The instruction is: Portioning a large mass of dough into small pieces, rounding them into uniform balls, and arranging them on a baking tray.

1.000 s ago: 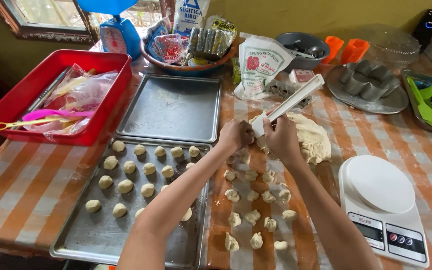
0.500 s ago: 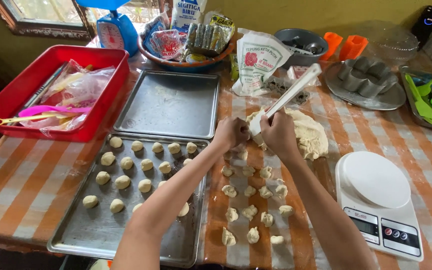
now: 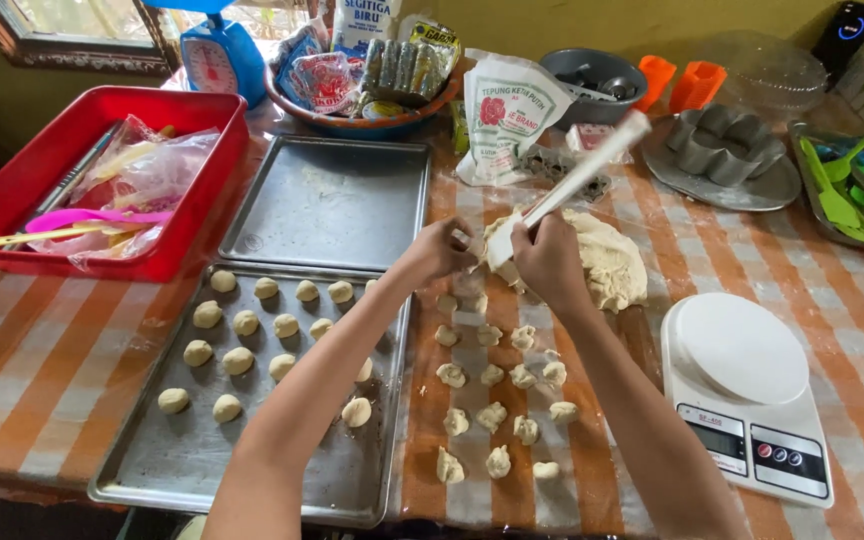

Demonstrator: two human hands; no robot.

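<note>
Head view. Surface: table w/ orange-white checked cloth [image 3: 22, 340], filling the frame; yellow wall and wooden window frame [image 3: 72, 45] seen at upper left.

Items: red tub [image 3: 12, 190] w/ bags and utensils, left; empty baking tray [image 3: 337, 200], centre top; lower tray [image 3: 167, 465] w/ rounded dough balls [image 3: 237, 360], lower left; rough-cut dough pieces [image 3: 497, 415] laid on the cloth, centre bottom; white digital scale [image 3: 742, 385], right; flour bag [image 3: 507, 115], blue scale [image 3: 217, 60], bowl of packets [image 3: 367, 75], moulds along the top.

Hands: left hand [image 3: 440, 248] closed, pinching a bit of dough; right hand [image 3: 550, 262] gripping a white scraper [image 3: 577, 180], blade tilted to upper right. Dough mass [image 3: 612, 262] lying just behind right hand, partly hidden by it.

Change vs 0.5 s ago: hands, scraper held at the same spot; nothing else seen shifted.
</note>
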